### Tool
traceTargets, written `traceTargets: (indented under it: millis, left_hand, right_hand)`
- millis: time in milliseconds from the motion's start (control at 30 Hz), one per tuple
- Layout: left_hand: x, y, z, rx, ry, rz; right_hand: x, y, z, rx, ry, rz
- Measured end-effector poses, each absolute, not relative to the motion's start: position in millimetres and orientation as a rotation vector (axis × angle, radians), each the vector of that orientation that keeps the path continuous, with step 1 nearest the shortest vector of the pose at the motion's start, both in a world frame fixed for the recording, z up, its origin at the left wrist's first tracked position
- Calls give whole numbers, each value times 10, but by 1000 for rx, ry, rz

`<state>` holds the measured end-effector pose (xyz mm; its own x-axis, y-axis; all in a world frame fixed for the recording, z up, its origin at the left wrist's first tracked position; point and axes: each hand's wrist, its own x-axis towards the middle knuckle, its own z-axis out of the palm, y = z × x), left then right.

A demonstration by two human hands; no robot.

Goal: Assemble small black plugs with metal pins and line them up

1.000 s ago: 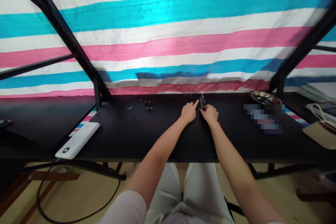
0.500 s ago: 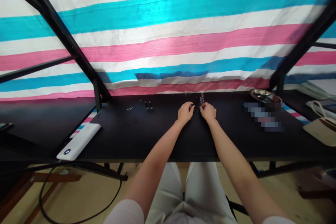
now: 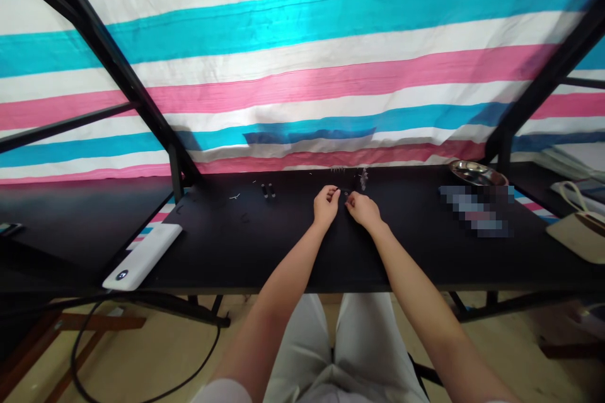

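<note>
Over the black table [image 3: 283,245], my left hand [image 3: 326,206] is closed in a pinch; whatever its fingertips hold is too small and dark to make out. Close beside it on the right, my right hand [image 3: 363,209] is also pinched, its fingertips at a tiny greyish piece [image 3: 346,194] between the two hands. Just beyond my right hand lies a cluster of small clear or silvery pieces [image 3: 363,179]. A row of tiny pale pieces [image 3: 337,170] runs along the back edge. Two short dark cylinders with light ends [image 3: 268,191] lie to the left.
A white power bank [image 3: 144,257] with a black cable sits at the left edge. On the right are a shiny metal dish [image 3: 477,172], a blurred-out item [image 3: 475,213] and a beige pouch [image 3: 579,234]. Pale scraps [image 3: 234,196] lie left. A striped sheet [image 3: 331,94] hangs behind.
My right hand has moved left and slightly nearer, away from the cluster of small pieces, towards my left hand. My left hand has shifted slightly left. A tiny greyish piece now shows between them.
</note>
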<state>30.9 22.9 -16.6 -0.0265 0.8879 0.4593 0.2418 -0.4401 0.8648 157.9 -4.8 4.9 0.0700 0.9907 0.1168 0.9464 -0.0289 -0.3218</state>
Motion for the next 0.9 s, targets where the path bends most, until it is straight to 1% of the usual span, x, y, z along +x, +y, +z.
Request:
traceTargets:
  millis: [200, 333, 700, 900]
  left_hand:
    - [346, 206, -154, 1618, 1118, 1591]
    - [339, 241, -174, 1577, 1109, 1581]
    - [346, 129, -107, 1760, 1105, 1531]
    - [347, 104, -82, 1800, 1105, 1492]
  right_hand:
    - [1602, -73, 101, -2035, -1861, 192]
    - [1590, -86, 122, -2059, -1865, 188]
    - [1568, -153, 229, -2211, -1970, 85]
    - [1552, -131, 218, -2088, -1949, 89]
